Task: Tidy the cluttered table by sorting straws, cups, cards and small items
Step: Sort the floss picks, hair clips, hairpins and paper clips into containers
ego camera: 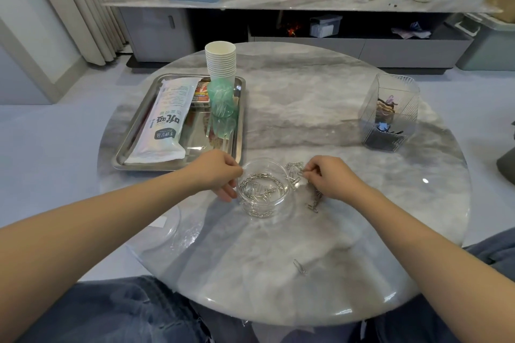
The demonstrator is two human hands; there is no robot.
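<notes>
fingers [308, 172] pinching paper clips [295, 168], left hand [217, 172] steadying bowl [263, 175]

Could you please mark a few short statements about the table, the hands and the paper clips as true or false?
1. The left hand grips the side of the glass bowl. True.
2. The glass bowl is empty. False: it holds many paper clips.
3. The right hand pinches at loose clips beside the bowl. True.
4. The stack of paper cups lies on its side. False: it stands upright by the metal tray.
5. One stray clip lies alone near the table's front edge. True.
6. The clear box sits on the tray. False: it stands far right on the table.
</notes>
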